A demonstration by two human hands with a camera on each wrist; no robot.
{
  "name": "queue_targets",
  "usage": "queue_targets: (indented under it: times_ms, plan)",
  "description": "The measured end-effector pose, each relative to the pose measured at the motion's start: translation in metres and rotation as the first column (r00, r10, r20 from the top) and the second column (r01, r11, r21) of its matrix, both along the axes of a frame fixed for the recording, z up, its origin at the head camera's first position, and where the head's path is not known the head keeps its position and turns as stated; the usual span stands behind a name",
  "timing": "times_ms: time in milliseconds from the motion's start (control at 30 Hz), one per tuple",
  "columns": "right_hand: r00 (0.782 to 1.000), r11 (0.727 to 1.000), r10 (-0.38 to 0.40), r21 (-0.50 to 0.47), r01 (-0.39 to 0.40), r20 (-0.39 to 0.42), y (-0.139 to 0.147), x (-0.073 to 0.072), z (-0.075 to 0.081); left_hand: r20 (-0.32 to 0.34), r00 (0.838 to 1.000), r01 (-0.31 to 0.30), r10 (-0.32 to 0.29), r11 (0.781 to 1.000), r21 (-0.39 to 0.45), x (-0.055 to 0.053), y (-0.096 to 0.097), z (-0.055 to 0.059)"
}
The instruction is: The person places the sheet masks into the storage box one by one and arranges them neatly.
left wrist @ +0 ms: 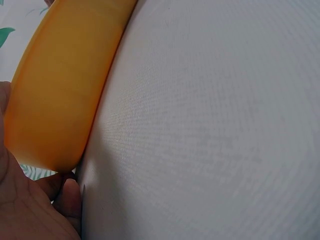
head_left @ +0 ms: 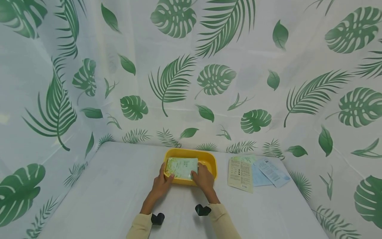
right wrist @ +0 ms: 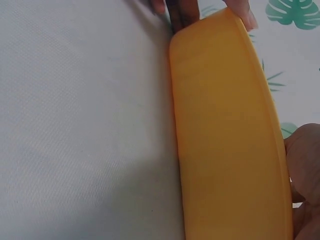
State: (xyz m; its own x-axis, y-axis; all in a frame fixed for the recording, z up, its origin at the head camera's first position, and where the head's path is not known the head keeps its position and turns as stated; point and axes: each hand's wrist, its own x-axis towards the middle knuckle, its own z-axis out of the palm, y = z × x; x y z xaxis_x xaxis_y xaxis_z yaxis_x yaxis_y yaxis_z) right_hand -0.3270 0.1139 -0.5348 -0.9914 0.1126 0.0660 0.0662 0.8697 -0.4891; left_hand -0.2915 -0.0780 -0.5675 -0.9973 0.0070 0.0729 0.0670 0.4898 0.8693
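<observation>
A yellow plastic basin (head_left: 212,162) stands on the white table, and a pale green printed packet (head_left: 182,167) lies in its left part. At the basin's front left corner my left hand (head_left: 162,184) grips the wall, thumb over the rim and fingers round the outside; the left wrist view shows those fingers low on the yellow side. My right hand (head_left: 204,179) reaches over the front rim and pinches the packet's right end, thumb on top. Its other fingers are partly hidden inside the basin. In the right wrist view that hand (right wrist: 305,172) shows only at the right edge.
To the right of the basin lie several flat packets: a beige one (head_left: 240,174) with print, a light blue one (head_left: 272,172) and others partly beneath them. A leaf-patterned curtain (head_left: 185,126) closes off the table's back and sides.
</observation>
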Motion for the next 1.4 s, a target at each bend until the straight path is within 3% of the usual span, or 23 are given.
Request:
queue_targets:
  times_ms: [433, 1100, 1300, 1400]
  plan:
    - [1.0, 1.0, 0.004, -0.002, -0.004, -0.015, -0.0019, 0.002, 0.0032, 0.028, 1.0, -0.011, 0.011, 1.0, 0.008, -0.0027, -0.0011, -0.0028]
    - [0.999, 0.999, 0.031, 0.034, -0.031, -0.016, -0.0013, 0.0033, 0.0058, -0.017, 1.0, -0.006, 0.006, 1.0, -0.007, -0.0029, -0.0015, -0.0043]
    - [0.998, 0.998, 0.048, 0.042, -0.047, -0.03, -0.0003, 0.0029, 0.0032, -0.089, 0.996, -0.008, 0.01, 1.0, 0.016, 0.001, -0.0011, -0.0039]
    - [0.998, 0.998, 0.052, 0.041, -0.051, -0.037, -0.0003, 0.0023, 0.0005, -0.086, 0.996, -0.004, 0.007, 1.0, 0.029, 0.0023, -0.001, -0.0029]
